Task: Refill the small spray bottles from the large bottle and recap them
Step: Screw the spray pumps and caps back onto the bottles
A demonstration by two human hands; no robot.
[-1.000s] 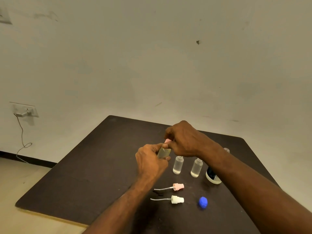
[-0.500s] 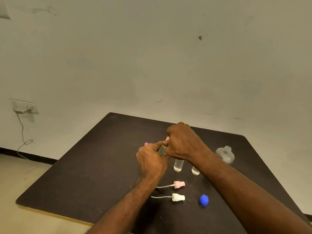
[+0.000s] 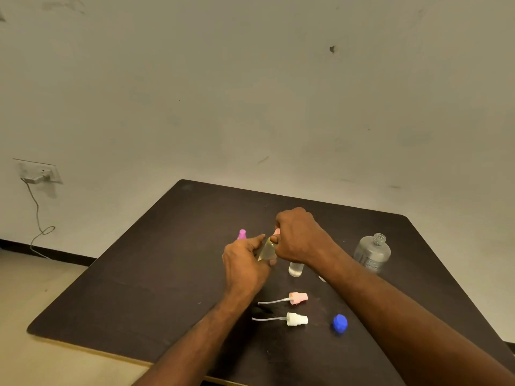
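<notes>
The left hand [image 3: 245,263] grips the small spray bottle [image 3: 267,249], tilted, above the table [image 3: 139,274]. The right hand [image 3: 299,236] is curled around its pink cap [image 3: 276,232], hiding most of it. Right of this bottle, a clear small bottle [image 3: 296,269] stands half hidden under the right wrist. Further right stands the large bottle [image 3: 372,253], uncapped.

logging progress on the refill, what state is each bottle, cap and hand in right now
held small bottle: tilted, pink top on
left hand: grips that bottle's body
right hand: grips its pink top
large bottle: upright, uncapped
blue cap: off, on table
pink sprayer: loose, lying flat
white sprayer: loose, lying flat
clear small bottle: upright, top hidden
</notes>
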